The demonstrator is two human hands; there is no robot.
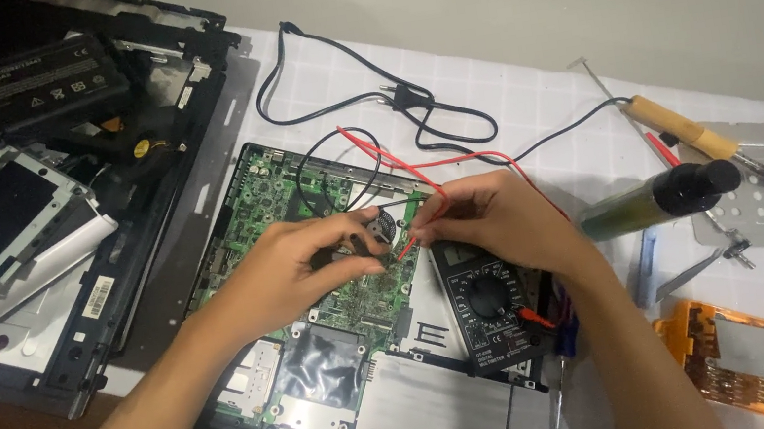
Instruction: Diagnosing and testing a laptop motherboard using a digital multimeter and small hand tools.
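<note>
Your two hands meet over the green circuit board [303, 221] of the opened laptop, which lies at the middle of the worktop [525, 95]; your left hand [309, 260] is curled shut around the black probe [333, 253], pressing it down onto the board, and your right hand [492, 219], at 3 o'clock from it, pinches the red probe [409, 245] between fingertips, its tip just beside the small round fan [381, 228]; red and black leads loop away toward 12 o'clock; the black multimeter [487, 304] lies on the laptop's edge at 5 o'clock from your hands, touching your right wrist; a wooden-handled soldering iron [681, 128] rests at 2 o'clock, a dark-capped tube [659, 198] near it; a laptop battery [11, 87] sits at 10 o'clock.
</note>
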